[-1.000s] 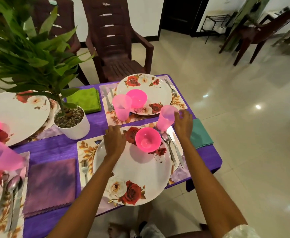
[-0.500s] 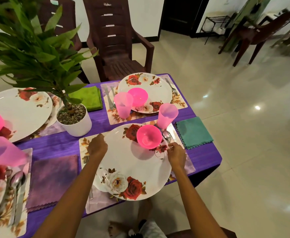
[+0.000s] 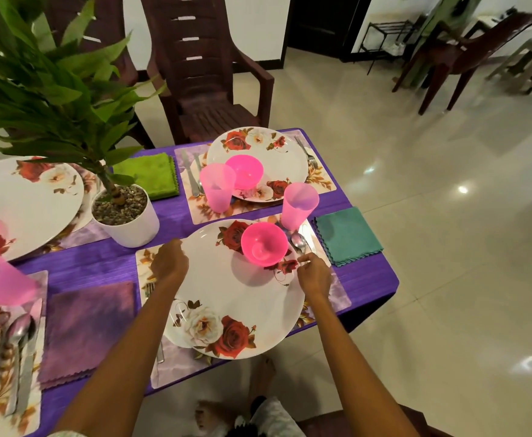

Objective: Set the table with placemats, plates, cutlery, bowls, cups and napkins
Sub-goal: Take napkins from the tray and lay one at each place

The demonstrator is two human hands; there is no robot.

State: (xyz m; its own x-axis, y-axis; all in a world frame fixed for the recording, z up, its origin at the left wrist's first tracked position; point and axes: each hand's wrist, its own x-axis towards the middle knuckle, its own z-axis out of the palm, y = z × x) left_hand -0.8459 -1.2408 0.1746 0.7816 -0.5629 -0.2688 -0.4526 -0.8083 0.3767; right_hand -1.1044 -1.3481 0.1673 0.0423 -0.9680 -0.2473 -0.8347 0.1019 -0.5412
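Near plate [image 3: 226,294] is a big white round one with red and cream roses printed at its 12 and 6 o'clock edges, sitting on a floral placemat [image 3: 176,364] on the purple desk [image 3: 368,279]. A glossy hot-pink bowl [image 3: 264,244] sits on it around 1 o'clock. Left hand [image 3: 169,262] grips the rim at roughly 10 o'clock, fingers curled over the edge. Right hand [image 3: 313,272] is at the 3 o'clock rim, fingers narrow and pinched at the edge; whether they hold the plate or the cutlery there is hard to tell. A spoon [image 3: 299,241] lies just beside the bowl, a see-through pink cup [image 3: 299,205] at 1 o'clock past it, and a teal napkin [image 3: 348,236] further at 2 o'clock. A second plate [image 3: 277,156] with its own bowl and cup sits at 12 o'clock.
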